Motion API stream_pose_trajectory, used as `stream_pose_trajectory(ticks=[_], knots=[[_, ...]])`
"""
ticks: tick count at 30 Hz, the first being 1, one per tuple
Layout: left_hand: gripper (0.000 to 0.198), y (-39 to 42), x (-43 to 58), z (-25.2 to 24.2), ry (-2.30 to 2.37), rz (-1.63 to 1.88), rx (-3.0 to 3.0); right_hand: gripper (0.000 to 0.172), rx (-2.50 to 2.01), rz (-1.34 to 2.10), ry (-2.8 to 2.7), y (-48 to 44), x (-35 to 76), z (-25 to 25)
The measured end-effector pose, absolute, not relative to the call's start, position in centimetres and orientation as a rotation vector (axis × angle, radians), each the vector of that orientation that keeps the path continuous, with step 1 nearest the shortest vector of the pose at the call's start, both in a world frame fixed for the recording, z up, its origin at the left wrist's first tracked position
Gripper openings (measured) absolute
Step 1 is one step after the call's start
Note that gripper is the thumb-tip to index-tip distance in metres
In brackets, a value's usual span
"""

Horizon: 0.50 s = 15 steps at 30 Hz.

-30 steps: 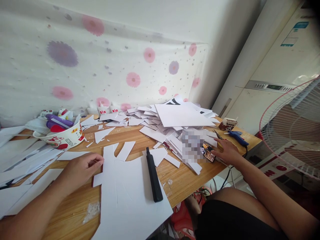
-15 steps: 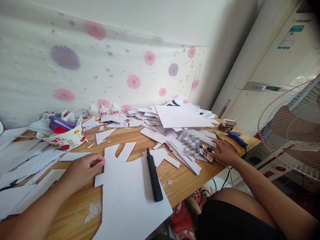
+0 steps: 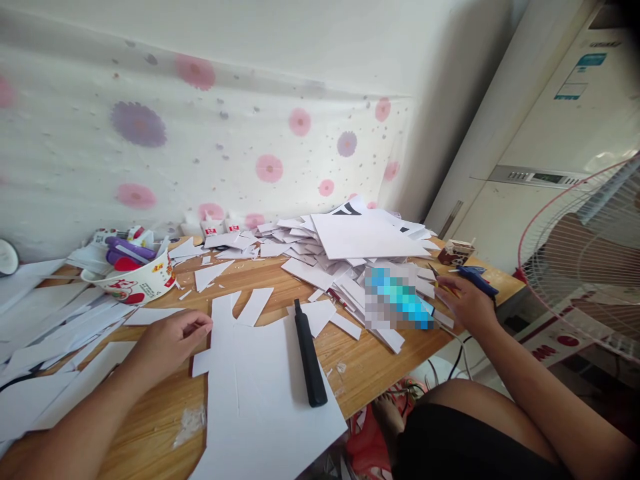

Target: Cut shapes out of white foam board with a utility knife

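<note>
A large white board sheet point(image 3: 270, 373) with notched edges lies flat on the table. My left hand point(image 3: 173, 337) rests by its left edge, fingers loosely curled in with nothing visible in them. On the sheet lies a long black tool point(image 3: 310, 360) with a narrow tip. At the right table end my right hand point(image 3: 467, 303) reaches forward, fingers stretched out at a pointed tool with yellow parts point(image 3: 447, 285), which the hand partly covers. Left of that hand is a phone point(image 3: 425, 307), mostly blurred out, its screen lit blue.
White board offcuts point(image 3: 320, 250) are heaped at the back. More strips point(image 3: 55, 333) lie at the left beside a paper tub point(image 3: 145, 283) holding a purple tool. Blue-handled pliers point(image 3: 477, 279) and a small brown carton point(image 3: 456, 252) sit at the right. A caged fan point(image 3: 580, 267) stands beyond.
My right hand has moved right, off the phone and over to the pointed tool. The phone's screen has turned blue. My left hand stays by the sheet. The view has shifted slightly.
</note>
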<state>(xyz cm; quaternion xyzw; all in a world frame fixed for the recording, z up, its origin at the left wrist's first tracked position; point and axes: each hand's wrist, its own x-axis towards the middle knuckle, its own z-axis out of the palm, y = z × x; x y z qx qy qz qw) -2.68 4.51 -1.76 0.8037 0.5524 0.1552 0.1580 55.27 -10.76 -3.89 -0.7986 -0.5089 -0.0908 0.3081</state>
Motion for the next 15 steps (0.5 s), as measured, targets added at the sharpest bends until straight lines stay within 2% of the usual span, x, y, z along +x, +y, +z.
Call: stream_pose_trajectory(ticks=[9, 15], knots=[[0.037, 4.6, -2.8, -1.7, 1.589, 0.454, 2.277, 0.017, -2.020, -0.074, -1.599, -10.8, 52.2, -2.9], [0.034, 4.5, -2.6, -1.6, 1.583, 0.454, 2.260, 0.022, -2.076, -0.124, -1.754, -10.9, 52.0, -2.1]])
